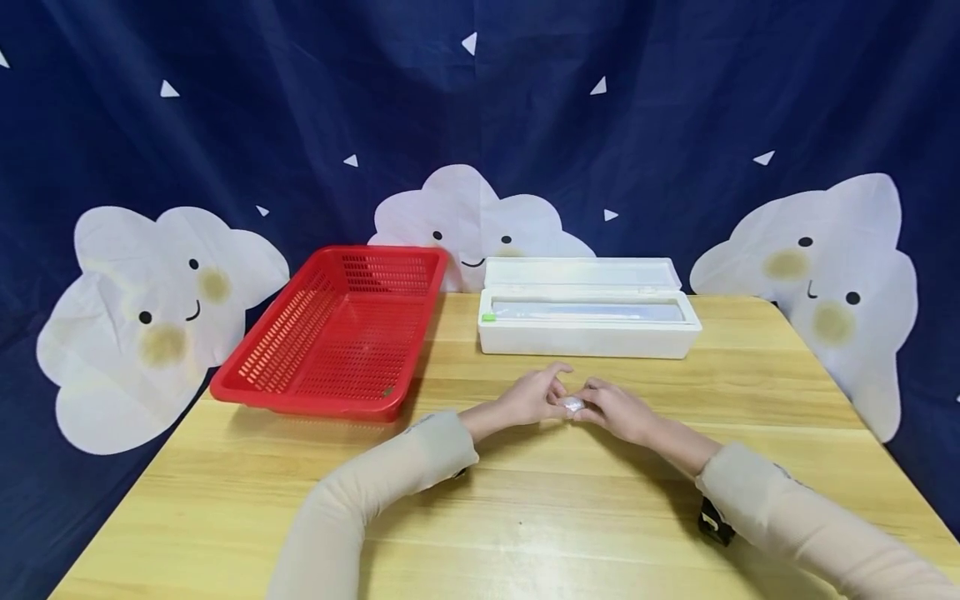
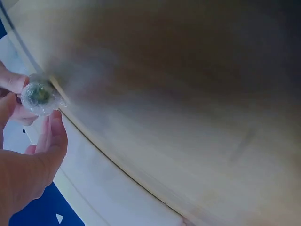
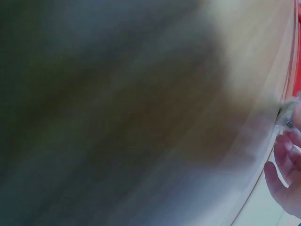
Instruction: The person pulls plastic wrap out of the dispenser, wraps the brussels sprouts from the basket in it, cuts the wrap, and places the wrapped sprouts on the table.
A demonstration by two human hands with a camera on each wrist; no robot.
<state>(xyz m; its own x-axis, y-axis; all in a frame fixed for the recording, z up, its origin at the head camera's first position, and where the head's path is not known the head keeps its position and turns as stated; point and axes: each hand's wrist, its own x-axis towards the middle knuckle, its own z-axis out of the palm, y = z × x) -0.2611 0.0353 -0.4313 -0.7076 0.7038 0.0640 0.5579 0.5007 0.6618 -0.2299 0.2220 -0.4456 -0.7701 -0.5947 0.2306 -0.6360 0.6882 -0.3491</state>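
Between my two hands, a small bundle (image 1: 573, 404) of clear plastic film shows over the middle of the table. Something round and green is visible through its wrap in the left wrist view, where the bundle (image 2: 39, 97) looks crinkled and shiny. My left hand (image 1: 528, 397) pinches it from the left, with one finger raised. From the right, my right hand (image 1: 618, 412) pinches the same bundle with thumb and fingers. In the right wrist view only part of a hand (image 3: 288, 181) and the film show at the right edge.
Behind the hands stands a long white box (image 1: 585, 340) with its lid (image 1: 581, 273) raised and a small green piece (image 1: 489, 317) on its left rim. A red slotted basket (image 1: 300, 402) sits at the left, a green scrap (image 1: 387, 391) inside. The wooden table (image 1: 480, 533) lies beneath.
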